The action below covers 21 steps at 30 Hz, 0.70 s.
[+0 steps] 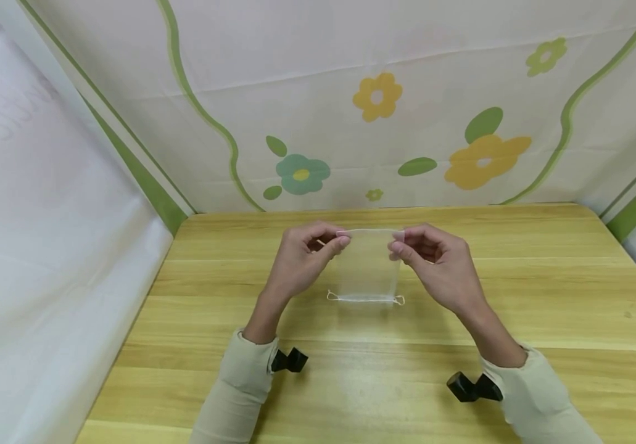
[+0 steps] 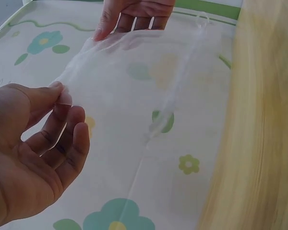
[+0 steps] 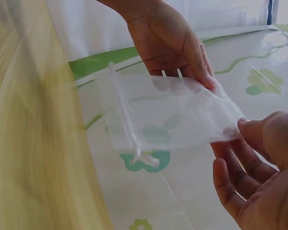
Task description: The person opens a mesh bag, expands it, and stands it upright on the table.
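A small sheer white drawstring pouch (image 1: 369, 265) hangs between my two hands above the wooden table. My left hand (image 1: 308, 256) pinches its upper left corner between thumb and fingers. At the upper right corner, my right hand (image 1: 440, 262) pinches the cloth the same way, so the top edge is stretched nearly straight. The drawstring (image 1: 366, 300) runs along the lower edge, with a small loop sticking out at each end. In the left wrist view the pouch (image 2: 125, 72) looks see-through, with the printed flowers showing behind it.
The wooden table (image 1: 373, 382) spreads under both hands. Behind it stands a white cloth screen (image 1: 318, 123) printed with flowers and green lines, and a plain white sheet (image 1: 45, 246) hangs at the left. Black wrist mounts (image 1: 464, 387) jut inward from both sleeves.
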### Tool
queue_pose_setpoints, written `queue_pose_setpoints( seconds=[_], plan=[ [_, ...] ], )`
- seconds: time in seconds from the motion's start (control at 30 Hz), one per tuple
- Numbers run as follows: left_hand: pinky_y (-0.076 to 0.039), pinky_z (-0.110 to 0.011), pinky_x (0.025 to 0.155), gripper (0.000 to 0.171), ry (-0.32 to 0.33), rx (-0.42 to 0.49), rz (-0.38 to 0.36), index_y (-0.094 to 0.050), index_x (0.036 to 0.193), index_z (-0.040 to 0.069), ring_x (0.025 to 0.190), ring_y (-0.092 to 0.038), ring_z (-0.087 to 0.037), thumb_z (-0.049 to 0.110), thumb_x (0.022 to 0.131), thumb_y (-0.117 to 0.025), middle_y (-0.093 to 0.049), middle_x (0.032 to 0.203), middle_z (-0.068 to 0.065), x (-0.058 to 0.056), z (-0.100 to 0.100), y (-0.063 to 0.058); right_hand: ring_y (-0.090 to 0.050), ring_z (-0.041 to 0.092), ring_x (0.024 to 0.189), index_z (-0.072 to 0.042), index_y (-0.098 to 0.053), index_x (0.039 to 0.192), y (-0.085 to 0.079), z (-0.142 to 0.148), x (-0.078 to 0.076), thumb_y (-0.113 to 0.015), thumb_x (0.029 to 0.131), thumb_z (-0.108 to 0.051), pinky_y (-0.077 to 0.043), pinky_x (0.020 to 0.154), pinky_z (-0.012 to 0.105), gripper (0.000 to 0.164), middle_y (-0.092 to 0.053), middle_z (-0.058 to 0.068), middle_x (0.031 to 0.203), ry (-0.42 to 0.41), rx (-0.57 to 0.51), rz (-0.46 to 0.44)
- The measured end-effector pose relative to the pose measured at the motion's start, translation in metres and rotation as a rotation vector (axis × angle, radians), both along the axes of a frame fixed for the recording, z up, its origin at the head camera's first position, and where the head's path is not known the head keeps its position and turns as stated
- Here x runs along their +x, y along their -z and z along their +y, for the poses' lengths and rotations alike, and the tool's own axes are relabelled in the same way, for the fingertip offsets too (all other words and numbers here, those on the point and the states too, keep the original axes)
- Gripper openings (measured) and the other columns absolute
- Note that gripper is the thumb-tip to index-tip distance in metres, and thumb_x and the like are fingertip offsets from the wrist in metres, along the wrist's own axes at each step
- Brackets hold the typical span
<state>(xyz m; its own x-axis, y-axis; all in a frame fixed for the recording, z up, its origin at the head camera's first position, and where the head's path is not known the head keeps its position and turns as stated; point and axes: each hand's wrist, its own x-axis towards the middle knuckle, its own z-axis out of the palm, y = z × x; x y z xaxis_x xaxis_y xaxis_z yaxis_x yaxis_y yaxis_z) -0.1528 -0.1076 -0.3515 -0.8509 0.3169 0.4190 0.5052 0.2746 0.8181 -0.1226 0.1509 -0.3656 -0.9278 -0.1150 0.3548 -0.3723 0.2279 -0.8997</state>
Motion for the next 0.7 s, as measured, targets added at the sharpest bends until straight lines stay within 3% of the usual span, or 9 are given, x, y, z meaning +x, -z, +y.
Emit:
queue_pose_setpoints(
  seconds=[0.3,0.7],
  plan=[
    [-0.063,-0.025,0.07,0.016,0.014,0.023,0.0,-0.078,0.114,-0.003,0.081,-0.073,-0.028,0.006,0.103,-0.072,-0.08,0.1,-0.016,-0.0011,0.0007,0.0012,-0.079,0.013,0.08,0.001,-0.075,0.11,-0.0005,-0.0006,-0.0009,-0.074,0.102,-0.007,-0.062,0.069,0.023,0.012,-0.081,-0.002,0.095,0.039,-0.056,0.007],
    [-0.064,-0.026,0.072,0.01,0.009,-0.002,-0.037,-0.08,0.106,0.001,0.08,-0.075,-0.022,0.009,0.1,-0.076,-0.081,0.096,-0.013,-0.0005,0.002,0.0011,-0.08,0.007,0.09,0.005,-0.071,0.119,-0.0016,0.0009,0.0008,-0.074,0.1,-0.001,-0.065,0.081,0.022,0.02,-0.082,-0.014,0.101,-0.003,-0.052,-0.026]
  ],
)
